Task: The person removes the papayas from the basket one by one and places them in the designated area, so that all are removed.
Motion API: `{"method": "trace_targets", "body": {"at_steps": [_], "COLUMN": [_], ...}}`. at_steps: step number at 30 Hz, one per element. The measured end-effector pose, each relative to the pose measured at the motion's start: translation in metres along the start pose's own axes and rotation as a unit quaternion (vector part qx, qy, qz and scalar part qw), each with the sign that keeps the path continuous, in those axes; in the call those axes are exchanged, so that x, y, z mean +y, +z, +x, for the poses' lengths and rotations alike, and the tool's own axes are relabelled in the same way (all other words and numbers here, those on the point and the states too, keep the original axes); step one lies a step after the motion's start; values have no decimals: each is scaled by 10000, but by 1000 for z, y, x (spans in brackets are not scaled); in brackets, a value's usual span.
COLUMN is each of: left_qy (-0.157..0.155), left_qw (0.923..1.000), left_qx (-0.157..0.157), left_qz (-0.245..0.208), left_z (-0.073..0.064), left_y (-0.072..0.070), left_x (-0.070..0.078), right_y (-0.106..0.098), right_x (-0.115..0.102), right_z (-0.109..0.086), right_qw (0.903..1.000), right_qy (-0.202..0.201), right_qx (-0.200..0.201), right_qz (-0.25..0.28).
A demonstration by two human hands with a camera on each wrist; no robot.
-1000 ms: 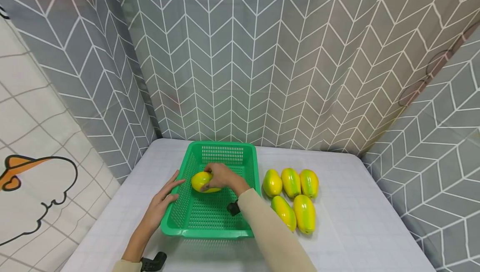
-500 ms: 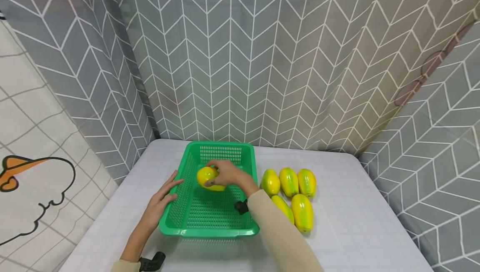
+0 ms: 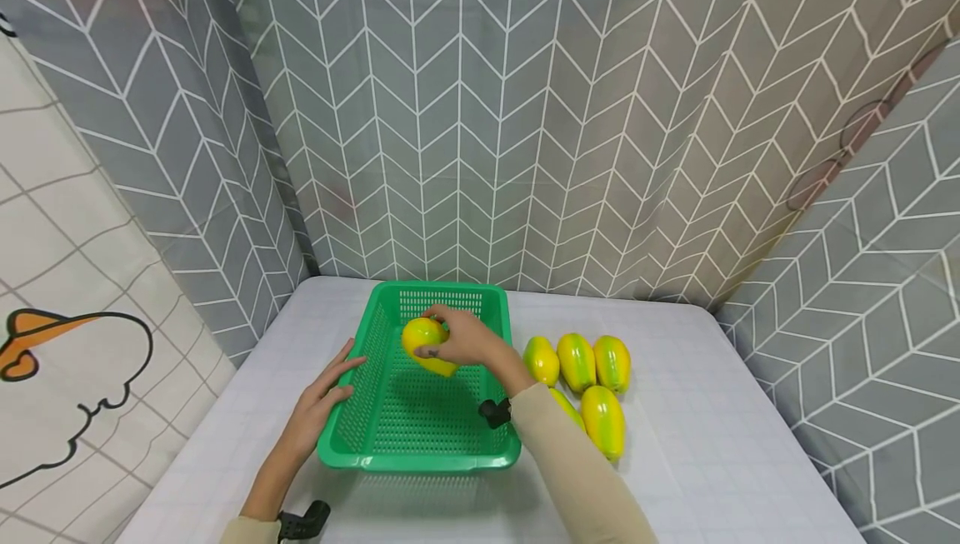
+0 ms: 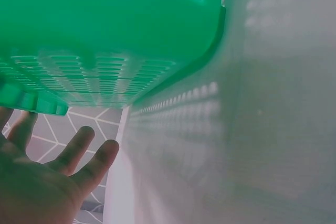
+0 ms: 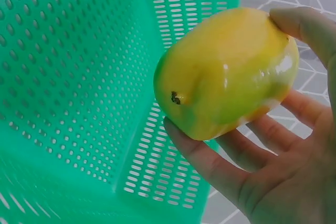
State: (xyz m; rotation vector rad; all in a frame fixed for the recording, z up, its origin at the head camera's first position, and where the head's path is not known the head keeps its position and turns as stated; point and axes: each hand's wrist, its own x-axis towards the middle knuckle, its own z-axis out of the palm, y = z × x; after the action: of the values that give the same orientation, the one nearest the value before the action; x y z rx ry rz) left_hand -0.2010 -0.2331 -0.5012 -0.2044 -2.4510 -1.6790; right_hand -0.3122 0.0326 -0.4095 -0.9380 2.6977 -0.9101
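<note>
My right hand (image 3: pixel 471 339) holds a yellow-green papaya (image 3: pixel 424 334) over the inside of a green plastic basket (image 3: pixel 416 463). In the right wrist view the thumb lies at one side of the papaya (image 5: pixel 226 77) and the fingers spread round the other, with its dark-spotted end toward the basket floor. My left hand (image 3: pixel 315 411) rests at the left rim with its fingers extended. The left wrist view shows that hand (image 4: pixel 44 182) with spread fingers beside the slotted wall of the basket (image 4: pixel 105 19). No other fruit shows inside the basket.
Right of the basket, several more papayas (image 3: pixel 576 362) lie in two loose rows on the white-covered table (image 3: pixel 720 444). My right sleeve (image 3: pixel 581 469) partly covers one of them. A patterned grey curtain (image 3: pixel 480 152) stands behind the table.
The right hand has lifted the papaya and moved it slightly right and away from the basket's left side. The papaya has tilted. The left hand stays at the rim.
</note>
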Motion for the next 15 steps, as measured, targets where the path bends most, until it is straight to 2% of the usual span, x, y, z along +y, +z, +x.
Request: {"method": "trace_targets", "body": {"at_steps": [8,15], "left_qy": [36,273], "left_qw": [9999,9995], "left_qx": [-25,31], "left_qz": [-104,-184], "left_z": [0,-2], "left_y": [1,2], "left_x": [-1,-3], "right_y": [-11,-19], "right_x": [0,5], "right_z": [-11,-22], "right_qw": [9990,9982], "right_qy": [-166,-102], "right_qx": [355,545], "right_qz": [205,206]}}
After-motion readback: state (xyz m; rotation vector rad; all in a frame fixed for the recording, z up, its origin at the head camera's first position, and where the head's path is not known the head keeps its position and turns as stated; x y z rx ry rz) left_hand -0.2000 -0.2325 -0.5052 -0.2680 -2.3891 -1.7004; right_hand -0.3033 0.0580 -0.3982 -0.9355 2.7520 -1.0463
